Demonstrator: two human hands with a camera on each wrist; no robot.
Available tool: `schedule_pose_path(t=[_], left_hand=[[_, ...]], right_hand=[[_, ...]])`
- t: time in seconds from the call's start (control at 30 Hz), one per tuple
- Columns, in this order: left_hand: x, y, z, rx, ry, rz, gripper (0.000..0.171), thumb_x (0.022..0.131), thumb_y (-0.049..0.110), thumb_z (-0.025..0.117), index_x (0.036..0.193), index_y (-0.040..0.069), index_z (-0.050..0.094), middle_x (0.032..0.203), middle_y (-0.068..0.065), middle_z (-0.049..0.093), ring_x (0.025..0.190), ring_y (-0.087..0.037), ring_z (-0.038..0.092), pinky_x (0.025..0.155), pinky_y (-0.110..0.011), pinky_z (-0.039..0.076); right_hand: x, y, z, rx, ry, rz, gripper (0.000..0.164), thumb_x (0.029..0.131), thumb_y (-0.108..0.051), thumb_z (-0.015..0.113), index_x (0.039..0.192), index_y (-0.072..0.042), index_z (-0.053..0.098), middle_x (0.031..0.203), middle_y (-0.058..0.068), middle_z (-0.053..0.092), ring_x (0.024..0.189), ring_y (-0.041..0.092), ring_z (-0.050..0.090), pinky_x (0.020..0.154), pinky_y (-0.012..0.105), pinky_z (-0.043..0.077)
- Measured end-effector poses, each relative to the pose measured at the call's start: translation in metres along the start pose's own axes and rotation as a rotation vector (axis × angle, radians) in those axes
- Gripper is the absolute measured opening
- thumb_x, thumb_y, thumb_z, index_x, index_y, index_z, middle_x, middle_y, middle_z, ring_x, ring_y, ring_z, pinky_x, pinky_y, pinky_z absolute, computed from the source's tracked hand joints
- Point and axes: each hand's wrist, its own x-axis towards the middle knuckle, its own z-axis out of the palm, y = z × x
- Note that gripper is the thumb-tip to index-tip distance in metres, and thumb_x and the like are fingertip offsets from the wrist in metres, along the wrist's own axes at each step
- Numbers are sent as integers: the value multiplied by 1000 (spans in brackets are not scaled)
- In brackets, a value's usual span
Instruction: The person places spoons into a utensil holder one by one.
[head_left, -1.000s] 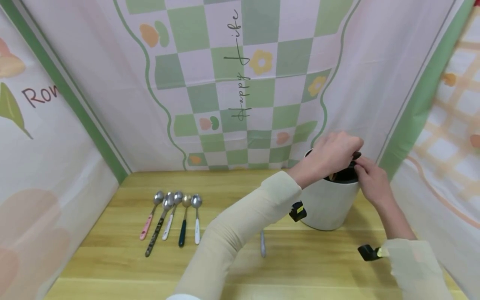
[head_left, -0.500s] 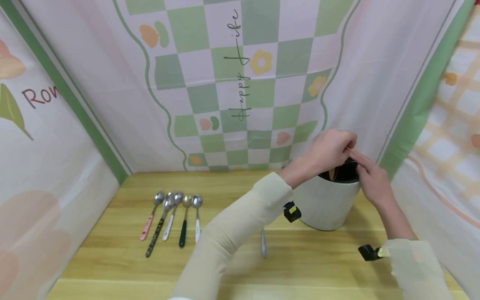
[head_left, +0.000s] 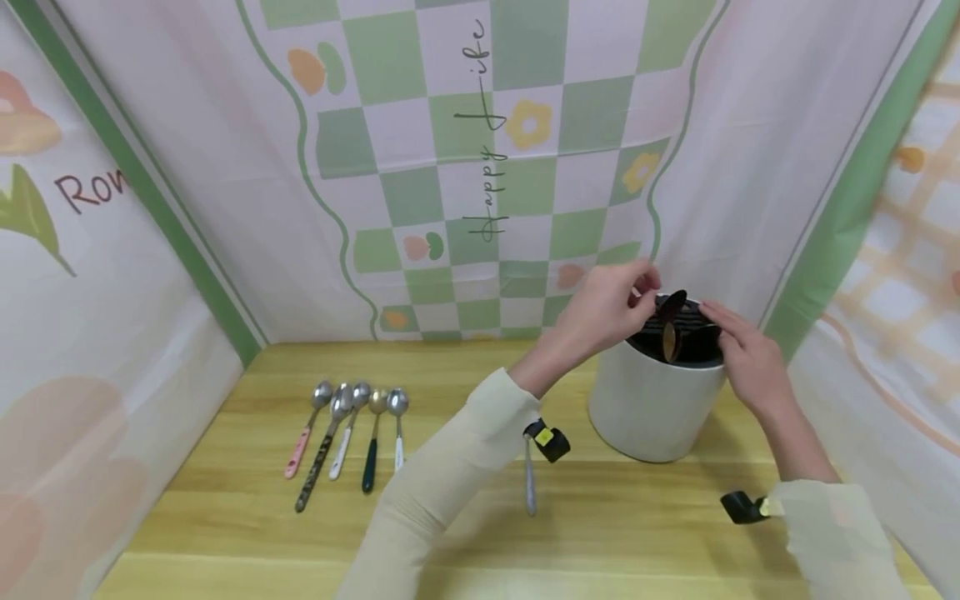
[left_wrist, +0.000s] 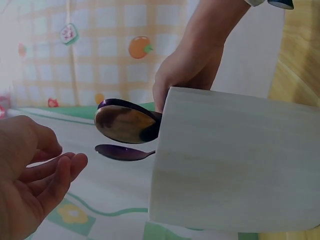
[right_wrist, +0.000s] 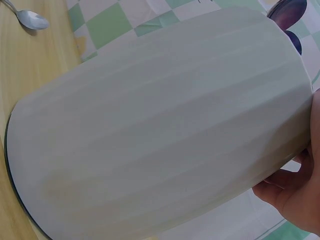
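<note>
Near the table's [head_left: 225, 533] far-right corner, the left hand [head_left: 611, 302], empty, fingers [left_wrist: 61, 180] loosely curled, hovers left of spoons [head_left: 671, 340] heads-up in the pot [head_left: 656, 408] the right hand [head_left: 752, 371] grips.

The head view looks forward and down from above the table [head_left: 225, 533]; the wrist views, turned sideways and close, share the white container [left_wrist: 235, 160].

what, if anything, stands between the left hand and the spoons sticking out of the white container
Nothing visible does: in the left wrist view, only open space separates the left hand from the spoons sticking out of the white container. The right hand lies beyond them, on the container's other side.
</note>
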Motion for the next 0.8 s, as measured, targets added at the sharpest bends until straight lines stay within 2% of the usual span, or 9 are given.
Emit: schedule_pose_path(t=[0.03,0.23,0.37,0.47,0.57,0.63,0.7,0.8], left_hand=[[-5,-3,0,-16,13,1,12,99,13,57,107,12,65,102,2,73,83,0,66,68,-4,47],[-30,-14,-2,-93,44,-23,12,98,10,58,107,7,66,98,-2,74,79,-1,66,67,-2,47],[-44,-19,0,-105,34,-49,11,98,11,59,106,7,66,96,-1,74,78,2,64,67,-2,47],[-54,-23,3,-113,24,-69,10,98,11,59,104,7,66,93,1,73,76,4,62,67,-1,47],[-63,-28,7,-118,17,-90,9,97,11,60,101,8,67,91,2,72,75,5,60,67,-1,47],[-69,-32,10,-125,11,-111,8,96,10,60,100,9,67,91,2,72,75,5,60,67,-2,47],[-75,-35,13,-128,5,-137,7,96,10,61,99,9,67,91,1,72,75,4,61,67,-2,48],[-86,-40,17,-141,3,-195,6,96,10,61,99,9,67,91,0,72,75,1,63,65,-5,49]], right_hand=[[0,0,0,1,1,-1,50,106,-18,23,151,-7,42,160,18,33,134,48,40,92,58,32],[0,0,0,4,-6,-8,50,106,-18,22,151,-6,39,160,18,31,143,52,31,96,62,31],[-1,1,1,2,-4,-7,50,106,-18,22,152,-7,39,160,18,31,133,48,40,93,59,31],[-1,1,1,-4,0,-10,50,106,-18,22,152,-7,39,160,18,32,130,46,40,93,57,31],[-1,2,1,1,2,-8,50,106,-20,22,151,-7,40,160,16,32,144,46,32,105,60,31],[-1,3,0,9,2,-8,50,106,-20,23,151,-7,40,161,16,32,147,48,26,113,64,27],[0,4,0,16,1,-6,50,106,-20,23,151,-7,40,161,16,31,147,49,24,116,68,21],[0,4,0,18,-1,-9,50,106,-21,23,151,-7,41,161,16,31,146,50,24,115,69,21]])
